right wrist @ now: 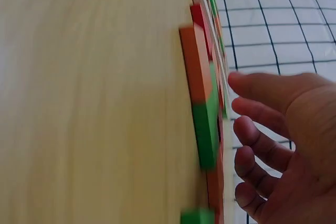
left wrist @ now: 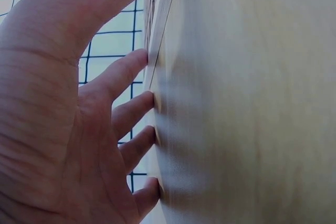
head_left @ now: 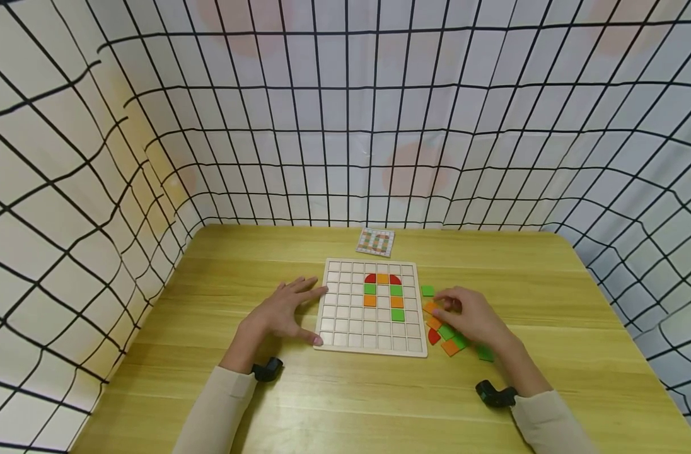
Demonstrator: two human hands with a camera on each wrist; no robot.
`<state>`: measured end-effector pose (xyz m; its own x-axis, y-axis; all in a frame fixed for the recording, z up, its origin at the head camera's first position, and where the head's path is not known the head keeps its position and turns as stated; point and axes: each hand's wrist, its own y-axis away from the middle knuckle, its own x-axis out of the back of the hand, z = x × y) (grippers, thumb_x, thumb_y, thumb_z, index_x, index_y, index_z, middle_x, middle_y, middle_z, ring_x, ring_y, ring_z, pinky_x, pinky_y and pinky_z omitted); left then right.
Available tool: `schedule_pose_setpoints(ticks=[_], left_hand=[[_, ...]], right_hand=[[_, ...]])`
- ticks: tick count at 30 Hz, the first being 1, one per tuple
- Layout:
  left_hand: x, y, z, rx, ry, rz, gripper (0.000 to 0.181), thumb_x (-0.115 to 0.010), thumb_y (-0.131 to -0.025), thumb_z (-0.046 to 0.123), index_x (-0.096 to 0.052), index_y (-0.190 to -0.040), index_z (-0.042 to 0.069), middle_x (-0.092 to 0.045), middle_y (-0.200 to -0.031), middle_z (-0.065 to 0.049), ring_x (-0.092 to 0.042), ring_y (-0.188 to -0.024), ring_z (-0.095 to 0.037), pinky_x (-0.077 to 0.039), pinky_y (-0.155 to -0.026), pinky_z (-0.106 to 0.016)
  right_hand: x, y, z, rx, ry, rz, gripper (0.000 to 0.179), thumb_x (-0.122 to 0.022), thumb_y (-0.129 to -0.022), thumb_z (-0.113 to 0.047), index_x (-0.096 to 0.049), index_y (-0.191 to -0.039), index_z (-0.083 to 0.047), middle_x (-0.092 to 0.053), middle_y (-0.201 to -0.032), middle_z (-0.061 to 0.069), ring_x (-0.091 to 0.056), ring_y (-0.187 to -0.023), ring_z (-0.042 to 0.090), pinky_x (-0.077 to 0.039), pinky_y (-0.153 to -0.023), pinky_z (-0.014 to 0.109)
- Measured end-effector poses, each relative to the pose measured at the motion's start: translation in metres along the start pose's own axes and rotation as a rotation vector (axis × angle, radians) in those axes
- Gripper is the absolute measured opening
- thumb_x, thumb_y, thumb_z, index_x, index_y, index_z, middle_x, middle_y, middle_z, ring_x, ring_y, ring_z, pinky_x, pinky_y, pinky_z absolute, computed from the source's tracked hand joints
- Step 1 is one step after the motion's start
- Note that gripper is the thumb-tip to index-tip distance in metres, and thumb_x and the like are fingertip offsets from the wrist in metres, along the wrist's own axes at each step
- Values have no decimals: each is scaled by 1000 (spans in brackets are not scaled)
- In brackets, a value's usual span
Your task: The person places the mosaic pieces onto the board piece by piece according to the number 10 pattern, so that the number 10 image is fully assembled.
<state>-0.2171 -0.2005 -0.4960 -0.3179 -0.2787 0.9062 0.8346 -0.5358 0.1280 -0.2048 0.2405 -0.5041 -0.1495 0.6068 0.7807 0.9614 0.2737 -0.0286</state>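
Note:
A square wooden grid board [head_left: 343, 321] lies on the table, with red, orange and green tiles set in an arch on it. My left hand [head_left: 287, 309] is spread at the board's left side, thumb and fingertip touching its edge; in the left wrist view the fingers [left wrist: 134, 111] reach the table beside the board. My right hand [head_left: 471, 315] hovers over a loose pile at the board's right, its fingers bent loosely near an orange tile [head_left: 430, 307]. In the right wrist view nothing shows between its fingers [right wrist: 257, 135]. Beside it lie a red quarter-round tile [head_left: 434, 337] and green tiles [head_left: 459, 342].
A small patterned card [head_left: 375, 242] lies behind the board. One green tile [head_left: 427, 291] sits apart by the board's right edge, another green tile [head_left: 485, 353] below the right wrist. White sheets with black grid lines [head_left: 345, 113] enclose the table [head_left: 334, 403].

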Motion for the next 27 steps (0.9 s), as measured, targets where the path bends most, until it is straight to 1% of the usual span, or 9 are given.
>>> schedule_pose_setpoints(ticks=[5,8,11,16,19,23,25,27], left_hand=[[0,0,1,-1,1,0,114,-83,-67,74,-35,-162,31,-20,-173,-6,-14,-161,-35,-9,-128,-64],[0,0,1,3,2,1,114,-83,-66,74,-36,-161,31,-21,-173,-6,-14,-161,-36,-9,-128,-64],[0,1,2,4,7,4,114,-83,-66,74,-37,-161,31,-21,-173,-7,-14,-160,-37,-9,-128,-65],[1,2,2,4,7,1,115,-84,-66,74,-36,-161,31,-21,-173,-7,-14,-161,-36,-9,-128,-64],[2,2,3,5,11,-3,114,-84,-66,73,-36,-161,31,-21,-173,-7,-13,-161,-36,-8,-128,-64],[2,2,3,4,15,-3,114,-84,-66,73,-36,-161,31,-21,-173,-7,-13,-161,-37,-8,-128,-65],[2,2,3,3,14,-1,114,-84,-66,73,-36,-161,31,-21,-173,-7,-14,-161,-37,-8,-128,-65],[2,2,2,2,12,0,114,-84,-66,73,-36,-161,31,-21,-173,-7,-14,-160,-37,-8,-128,-65]], right_hand=[[8,9,12,4,7,-8,40,-80,-90,-40,-72,-118,-12,-61,-91,-1,-52,-84,17,-43,-72,25],[11,14,18,22,10,-24,43,-81,-89,-40,-71,-120,-11,-61,-91,-1,-52,-84,16,-43,-72,25],[14,17,24,27,10,-29,41,-80,-91,-36,-71,-121,-9,-61,-92,-1,-52,-83,15,-44,-72,25],[15,17,29,-5,-12,-16,35,-76,-95,-32,-72,-121,-9,-62,-92,0,-52,-80,14,-44,-69,24],[16,18,30,21,15,-23,36,-75,-95,-36,-72,-123,-12,-65,-99,-1,-55,-87,15,-49,-74,26],[18,21,32,97,50,-50,39,-77,-93,-37,-71,-126,-17,-66,-111,-2,-62,-104,20,-55,-90,39],[19,23,33,131,49,-66,39,-79,-92,-33,-71,-127,-17,-64,-112,-2,-63,-107,22,-55,-93,43],[19,24,34,155,48,-75,39,-80,-91,-30,-71,-127,-18,-63,-113,-2,-62,-108,21,-56,-92,41]])
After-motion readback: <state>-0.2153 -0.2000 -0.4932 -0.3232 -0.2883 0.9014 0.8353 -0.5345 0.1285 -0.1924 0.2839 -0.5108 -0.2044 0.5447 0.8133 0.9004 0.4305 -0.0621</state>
